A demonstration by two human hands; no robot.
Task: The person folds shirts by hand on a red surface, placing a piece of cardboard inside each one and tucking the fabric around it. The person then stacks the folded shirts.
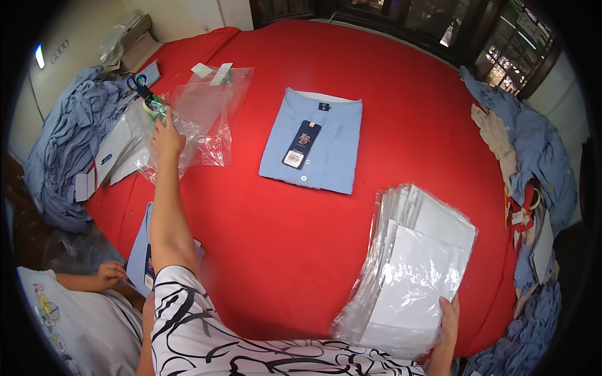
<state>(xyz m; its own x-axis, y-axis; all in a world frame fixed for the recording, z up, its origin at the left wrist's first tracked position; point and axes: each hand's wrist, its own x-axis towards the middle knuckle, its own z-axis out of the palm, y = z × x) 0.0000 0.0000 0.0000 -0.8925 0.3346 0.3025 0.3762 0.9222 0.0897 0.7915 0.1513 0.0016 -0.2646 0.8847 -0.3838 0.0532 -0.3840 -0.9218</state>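
Observation:
Reaching out to the far left, my left hand [168, 135] has its fingers closed at a green and cream tape roll [152, 108]; clear plastic partly covers that spot. Scissors [139, 84] with dark blue handles lie just beyond the fingertips. At the near right, my right hand [449, 313] grips the edge of a stack of clear plastic bags [414, 263] with white sheets inside, thumb on top. A folded light blue shirt [332, 150] rests face up at the middle of the table, with a dark hang tag [303, 145] on its front.
Loose clear bags [210, 119] and white cards [116, 153] lie on the red-covered table [263, 250] at left. Blue garments are heaped at the left [69, 150] and right [539, 150] edges. A co-worker's hand [111, 274] holds a tagged blue shirt [139, 254] close to my left arm.

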